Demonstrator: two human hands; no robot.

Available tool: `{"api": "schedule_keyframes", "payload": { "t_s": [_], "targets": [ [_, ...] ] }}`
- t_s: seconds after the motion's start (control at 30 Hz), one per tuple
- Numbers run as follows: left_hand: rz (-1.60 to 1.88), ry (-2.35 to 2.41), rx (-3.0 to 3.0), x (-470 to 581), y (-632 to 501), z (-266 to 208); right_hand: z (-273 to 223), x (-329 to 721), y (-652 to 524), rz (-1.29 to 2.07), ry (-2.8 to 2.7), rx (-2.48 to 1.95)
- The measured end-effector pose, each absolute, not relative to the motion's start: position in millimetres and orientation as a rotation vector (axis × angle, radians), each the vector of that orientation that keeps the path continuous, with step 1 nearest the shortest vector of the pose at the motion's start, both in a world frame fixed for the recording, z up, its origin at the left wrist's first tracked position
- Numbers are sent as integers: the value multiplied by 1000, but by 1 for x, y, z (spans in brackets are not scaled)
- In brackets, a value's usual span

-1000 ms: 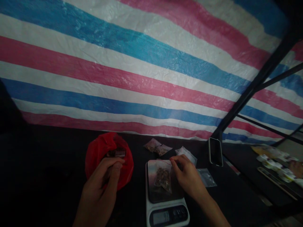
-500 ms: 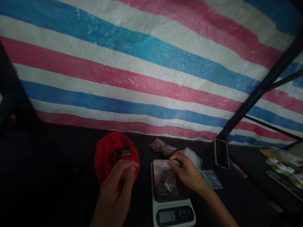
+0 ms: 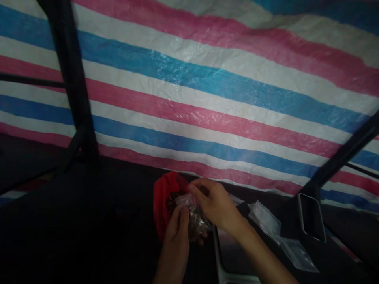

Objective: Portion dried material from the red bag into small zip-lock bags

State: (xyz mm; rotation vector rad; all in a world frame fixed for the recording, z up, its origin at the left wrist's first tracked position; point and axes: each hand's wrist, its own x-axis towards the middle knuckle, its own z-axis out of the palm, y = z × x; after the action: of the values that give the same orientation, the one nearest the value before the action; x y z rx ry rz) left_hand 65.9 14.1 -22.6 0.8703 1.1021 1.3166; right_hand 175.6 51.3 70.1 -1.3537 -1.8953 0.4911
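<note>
A small clear zip bag [image 3: 196, 223] with brown pieces inside is held up between both hands, close to the red plastic bag. My left hand [image 3: 176, 232] is closed on its upper left edge, thumb and finger pressed together. At the upper right edge, my right hand [image 3: 217, 206] pinches the bag. Behind them stands the open red plastic bag [image 3: 160, 203], with dark brown pieces showing in its mouth. Below my right forearm lies the kitchen scale [image 3: 233, 252], its platform bare where it shows; the display is out of view.
Clear empty zip bags [image 3: 266, 219] lie right of the scale on the dark table [image 3: 118, 236]. A phone [image 3: 312, 217] leans near the frame post at the right. A striped plastic sheet [image 3: 207, 94] hangs behind, with a dark post [image 3: 72, 79] at left.
My right hand has lifted the filled zip bag off the scale and carried it left to the red bag. My left hand now grips it too. The view has turned left.
</note>
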Motion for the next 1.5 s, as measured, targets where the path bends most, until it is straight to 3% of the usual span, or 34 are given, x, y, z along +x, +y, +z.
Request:
{"api": "schedule_keyframes", "payload": {
  "t_s": [0.23,0.47,1.03,1.3,1.5],
  "targets": [
    [1660,1290,925,-1,42,9,47,167,71,320,-2133,-1468],
    [1571,1352,1002,-17,52,-5,29,160,72,281,-2279,-1594],
    [1446,1340,1356,-10,50,-5,32,185,73,906,-1706,-1176],
    [1445,1361,1438,5,55,-14,76,179,63,846,-1764,-1108],
    [1446,1323,1473,7,61,-19,90,168,59,494,-2001,-1261]
  ]
}}
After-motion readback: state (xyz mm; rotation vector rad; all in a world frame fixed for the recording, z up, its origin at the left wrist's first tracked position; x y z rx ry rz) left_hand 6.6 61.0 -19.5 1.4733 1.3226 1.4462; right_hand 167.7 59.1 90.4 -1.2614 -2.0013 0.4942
